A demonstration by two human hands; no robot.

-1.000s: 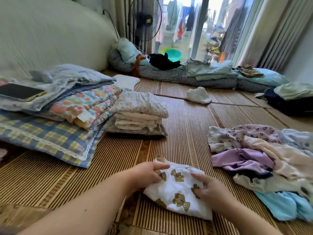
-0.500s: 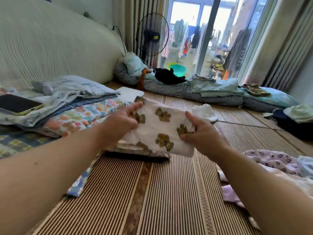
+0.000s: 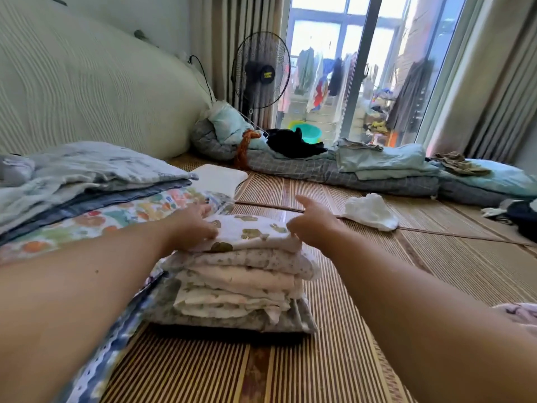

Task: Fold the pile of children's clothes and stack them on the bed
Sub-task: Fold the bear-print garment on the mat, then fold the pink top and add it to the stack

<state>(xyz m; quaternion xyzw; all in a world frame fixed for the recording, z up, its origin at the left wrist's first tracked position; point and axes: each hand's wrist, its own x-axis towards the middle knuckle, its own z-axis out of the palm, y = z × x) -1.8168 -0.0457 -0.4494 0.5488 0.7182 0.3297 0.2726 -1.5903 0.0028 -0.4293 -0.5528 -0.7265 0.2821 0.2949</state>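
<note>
The folded white garment with brown bear prints [image 3: 255,232] lies on top of the stack of folded children's clothes [image 3: 241,286] on the bamboo bed mat [image 3: 348,330]. My left hand [image 3: 194,225] holds its left edge, fingers curled over the cloth. My right hand [image 3: 311,225] pinches its right edge, with the index finger sticking out straight. A corner of the unfolded pile [image 3: 517,315] shows at the right edge; the rest of it is out of view.
Folded blankets and a floral quilt [image 3: 87,205] lie left of the stack, against a padded headboard. A white crumpled cloth [image 3: 369,212] sits on the mat to the right. Bedding rolls [image 3: 377,170], a standing fan [image 3: 261,71] and a glass door are at the back.
I lifted the bear-print garment from the mat in front of me, carried it forward, and set it down on the stack. My view moved closer to the stack.
</note>
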